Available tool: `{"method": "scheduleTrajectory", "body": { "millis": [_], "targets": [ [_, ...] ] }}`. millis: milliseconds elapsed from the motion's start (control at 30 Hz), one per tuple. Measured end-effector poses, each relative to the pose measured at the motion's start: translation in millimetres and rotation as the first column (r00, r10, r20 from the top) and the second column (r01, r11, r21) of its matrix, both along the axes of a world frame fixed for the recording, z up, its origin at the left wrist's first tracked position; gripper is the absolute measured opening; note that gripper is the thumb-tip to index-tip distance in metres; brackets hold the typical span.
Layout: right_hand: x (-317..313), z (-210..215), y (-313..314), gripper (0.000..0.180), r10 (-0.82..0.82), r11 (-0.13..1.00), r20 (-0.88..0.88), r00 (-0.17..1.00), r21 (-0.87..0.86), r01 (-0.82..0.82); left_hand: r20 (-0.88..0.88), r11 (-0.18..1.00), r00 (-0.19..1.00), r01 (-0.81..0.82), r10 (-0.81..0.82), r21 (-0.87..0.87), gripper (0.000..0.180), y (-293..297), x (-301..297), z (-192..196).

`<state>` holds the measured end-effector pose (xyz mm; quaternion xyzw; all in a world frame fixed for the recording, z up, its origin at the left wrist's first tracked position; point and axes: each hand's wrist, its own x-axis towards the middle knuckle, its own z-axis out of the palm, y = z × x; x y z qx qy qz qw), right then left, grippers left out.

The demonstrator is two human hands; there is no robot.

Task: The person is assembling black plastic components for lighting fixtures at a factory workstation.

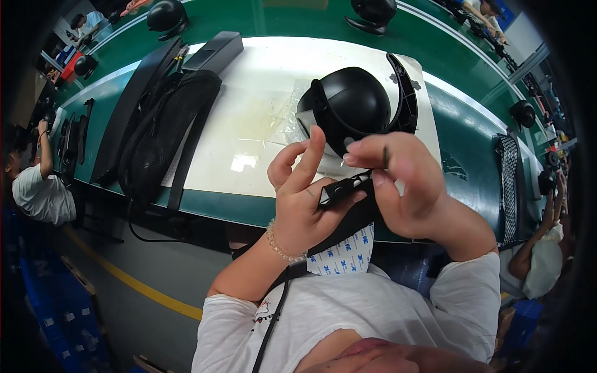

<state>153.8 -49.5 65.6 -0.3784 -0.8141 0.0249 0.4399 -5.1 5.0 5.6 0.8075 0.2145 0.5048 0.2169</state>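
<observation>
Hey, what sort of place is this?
Likely a factory assembly workshop: similar black rounded units sit along green work surfaces, other people are at both sides, and a yellow stripe marks the floor.

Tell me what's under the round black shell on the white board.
The white board shows around the round black shell, with crinkled clear plastic at its left. Whatever lies directly beneath is covered; the right hand hides part of the shell's near edge.

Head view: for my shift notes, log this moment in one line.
left hand: holds black strip; right hand: near strip's end; black shell: on white board
</observation>
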Motion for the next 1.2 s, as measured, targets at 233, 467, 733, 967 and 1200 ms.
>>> {"method": "scheduleTrajectory", "body": {
  "millis": [233,467,733,967,1200],
  "targets": [
    [1.3,30.3,32.2,0.071,-0.029,0.995,-0.199,0.980,-0.101,0.009,0.019,1.000,1.000,0.003,-0.003,-0.012,0.025,-1.1,-0.2,1.3],
    [-5.3,36.1,54.4,0.066,-0.127,0.971,-0.070,0.989,-0.210,0.109,0.018,1.000,1.000,0.010,-0.009,-0.027,0.025,-0.8,0.9,-0.8],
    [-11.2,31.4,52.3,0.064,-0.187,0.976,-0.016,0.982,-0.114,0.184,0.013,1.000,1.000,0.006,-0.006,-0.007,0.027,-0.1,1.1,-0.3],
    [-7.3,34.7,29.0,0.049,-0.321,0.931,0.361,0.875,0.290,0.221,0.005,1.000,1.000,0.019,-0.019,-0.006,0.026,0.1,0.1,-0.3],
    [56.3,18.6,22.0,0.022,-0.316,0.948,-0.316,0.895,-0.075,0.308,-0.015,1.000,1.000,-0.015,0.015,0.027,0.023,-2.5,0.2,0.4]
  ]
}}
